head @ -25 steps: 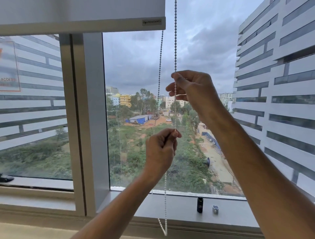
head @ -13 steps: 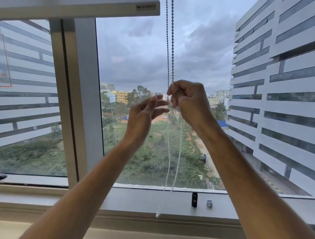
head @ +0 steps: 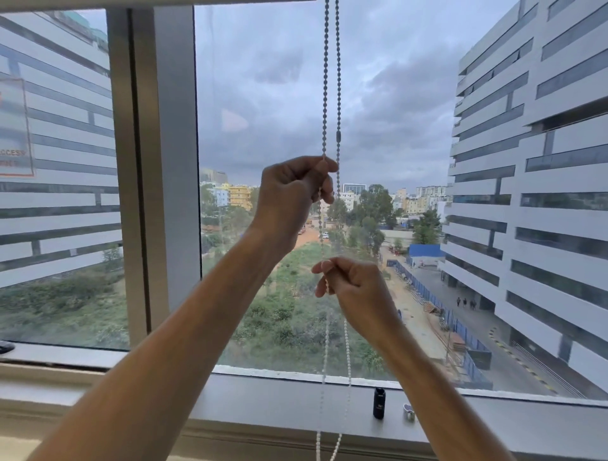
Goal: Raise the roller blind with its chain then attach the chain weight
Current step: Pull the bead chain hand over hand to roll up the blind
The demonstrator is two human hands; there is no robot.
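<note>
A white bead chain (head: 325, 82) hangs as two strands down the middle of the window, with a dark connector (head: 338, 135) on the right strand. My left hand (head: 292, 194) is up high, fingers pinched on the left strand. Below it my right hand (head: 355, 286) is closed on the same strand. The chain's loop hangs below the sill at the bottom edge. Only the blind's bottom bar (head: 158, 2) shows, as a thin strip along the top edge. A small black cylinder, possibly the chain weight (head: 379, 403), stands on the sill (head: 279, 398).
A small silvery piece (head: 409, 411) lies on the sill beside the black cylinder. A wide grey window post (head: 158, 171) stands left of the chain. Outside are office buildings and green ground.
The blind's bar has gone up almost out of view. My left hand has risen and closed on the chain, and my right hand has dropped below it.
</note>
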